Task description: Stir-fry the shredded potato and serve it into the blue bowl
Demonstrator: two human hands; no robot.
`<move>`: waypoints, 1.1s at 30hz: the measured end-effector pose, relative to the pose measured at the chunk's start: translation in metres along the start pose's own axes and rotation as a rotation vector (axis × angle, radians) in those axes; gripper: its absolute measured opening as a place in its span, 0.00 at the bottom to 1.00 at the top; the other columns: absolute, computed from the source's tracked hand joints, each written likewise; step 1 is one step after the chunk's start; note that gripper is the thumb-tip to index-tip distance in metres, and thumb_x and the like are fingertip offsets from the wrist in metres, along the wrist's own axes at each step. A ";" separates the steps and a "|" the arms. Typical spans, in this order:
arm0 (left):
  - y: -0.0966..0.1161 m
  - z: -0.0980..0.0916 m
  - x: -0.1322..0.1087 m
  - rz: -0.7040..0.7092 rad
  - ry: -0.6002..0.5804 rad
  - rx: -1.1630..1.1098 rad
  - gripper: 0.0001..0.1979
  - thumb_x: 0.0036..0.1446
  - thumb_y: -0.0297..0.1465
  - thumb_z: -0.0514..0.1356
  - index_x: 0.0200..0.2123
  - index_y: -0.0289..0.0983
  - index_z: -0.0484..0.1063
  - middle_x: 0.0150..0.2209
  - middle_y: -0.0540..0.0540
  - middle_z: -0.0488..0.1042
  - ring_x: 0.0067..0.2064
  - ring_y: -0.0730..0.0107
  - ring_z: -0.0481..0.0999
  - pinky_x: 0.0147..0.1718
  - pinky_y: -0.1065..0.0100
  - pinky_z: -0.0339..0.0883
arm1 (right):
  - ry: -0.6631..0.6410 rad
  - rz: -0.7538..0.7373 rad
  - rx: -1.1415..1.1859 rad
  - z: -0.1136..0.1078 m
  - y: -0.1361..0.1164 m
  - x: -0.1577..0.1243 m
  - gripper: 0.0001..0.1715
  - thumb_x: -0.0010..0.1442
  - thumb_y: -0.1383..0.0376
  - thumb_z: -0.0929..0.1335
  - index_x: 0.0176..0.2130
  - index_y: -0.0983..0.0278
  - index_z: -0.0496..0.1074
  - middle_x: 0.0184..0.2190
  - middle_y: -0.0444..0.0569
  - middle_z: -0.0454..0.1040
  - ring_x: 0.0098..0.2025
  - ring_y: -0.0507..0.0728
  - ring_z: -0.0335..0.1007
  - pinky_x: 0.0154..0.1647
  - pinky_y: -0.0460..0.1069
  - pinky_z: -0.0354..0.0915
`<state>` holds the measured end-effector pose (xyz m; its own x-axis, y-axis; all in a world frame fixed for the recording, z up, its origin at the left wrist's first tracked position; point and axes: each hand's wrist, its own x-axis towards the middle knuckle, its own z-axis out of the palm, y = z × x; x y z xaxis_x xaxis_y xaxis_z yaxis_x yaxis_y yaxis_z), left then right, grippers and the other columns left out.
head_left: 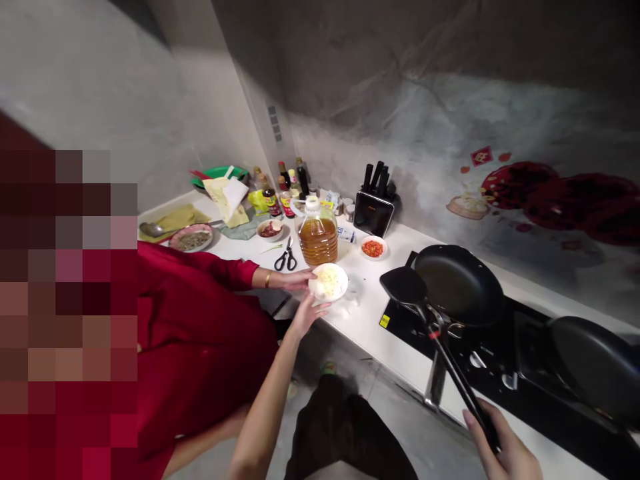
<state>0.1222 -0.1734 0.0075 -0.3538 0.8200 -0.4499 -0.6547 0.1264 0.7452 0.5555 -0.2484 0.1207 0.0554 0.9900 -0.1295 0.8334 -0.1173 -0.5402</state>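
Observation:
My left hand [309,312] reaches to the near side of a small white plate [339,289] that bears pale yellow chopped bits. Its fingers are spread at the plate's rim. Another person's hand [299,279] touches the same plate from the left. At the lower right, my right hand [507,443] is closed round the handle of a black spatula [404,287]. The spatula's head is held up beside the left edge of a black frying pan [457,283] on the stove.
A person in red [210,333] stands close on the left. Along the counter are an oil jug [319,240], scissors [286,257], a bowl of chopped red pieces [373,249], a knife block [374,212] and a second pan [595,363].

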 end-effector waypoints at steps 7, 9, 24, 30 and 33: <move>-0.029 0.053 0.018 0.061 -0.051 -0.023 0.33 0.55 0.37 0.59 0.59 0.47 0.46 0.58 0.41 0.62 0.43 0.64 0.76 0.32 0.67 0.74 | 0.077 -0.090 -0.121 0.026 -0.041 0.006 0.28 0.55 0.46 0.63 0.48 0.60 0.70 0.40 0.50 0.78 0.20 0.54 0.72 0.22 0.47 0.67; -0.036 0.064 0.009 0.094 -0.014 0.004 0.33 0.56 0.38 0.58 0.60 0.48 0.45 0.61 0.41 0.57 0.48 0.64 0.74 0.34 0.67 0.75 | 0.091 -0.094 -0.133 0.031 -0.051 0.002 0.28 0.56 0.48 0.63 0.51 0.59 0.69 0.41 0.48 0.78 0.24 0.54 0.75 0.23 0.46 0.68; -0.091 0.110 -0.060 0.062 -0.076 0.233 0.48 0.54 0.38 0.62 0.66 0.44 0.30 0.60 0.35 0.59 0.54 0.58 0.71 0.44 0.65 0.72 | 0.122 -0.253 -0.456 -0.058 -0.007 -0.030 0.28 0.58 0.54 0.64 0.58 0.47 0.64 0.39 0.42 0.78 0.22 0.53 0.74 0.11 0.44 0.57; -0.087 0.120 -0.067 0.202 -0.069 0.262 0.40 0.55 0.35 0.61 0.64 0.43 0.41 0.63 0.37 0.56 0.59 0.62 0.65 0.52 0.69 0.64 | 0.066 -0.318 -0.405 -0.060 -0.006 -0.020 0.27 0.60 0.56 0.63 0.59 0.48 0.63 0.41 0.42 0.78 0.25 0.53 0.75 0.14 0.44 0.61; -0.084 0.119 -0.072 0.258 -0.058 0.270 0.39 0.54 0.34 0.61 0.64 0.43 0.43 0.62 0.38 0.58 0.58 0.63 0.66 0.51 0.70 0.64 | 0.047 -0.374 -0.406 -0.052 -0.013 -0.008 0.26 0.61 0.56 0.62 0.59 0.48 0.63 0.39 0.42 0.77 0.25 0.52 0.74 0.15 0.44 0.60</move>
<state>0.2824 -0.1766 0.0359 -0.4411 0.8732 -0.2074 -0.3460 0.0478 0.9370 0.5725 -0.2507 0.1720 -0.2680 0.9620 0.0522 0.9455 0.2730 -0.1774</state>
